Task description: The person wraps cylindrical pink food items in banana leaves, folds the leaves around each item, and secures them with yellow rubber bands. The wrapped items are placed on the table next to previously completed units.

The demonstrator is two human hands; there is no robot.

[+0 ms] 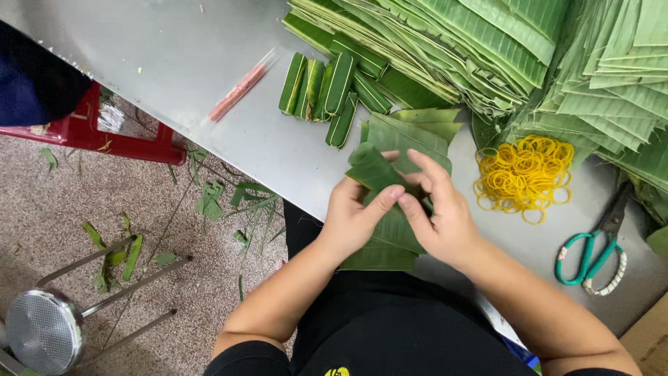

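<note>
Over the near edge of the smooth grey metal bench, the left hand and right hand each close their grip on a ribbed, glossy banana leaf, pinching its folded strip, with springy yellow rubber bands heaped to the right.

A grey metal counter stands over a speckled stone floor strewn with green leaf scraps. A red plastic stool and an overturned steel stool sit nearby.
</note>
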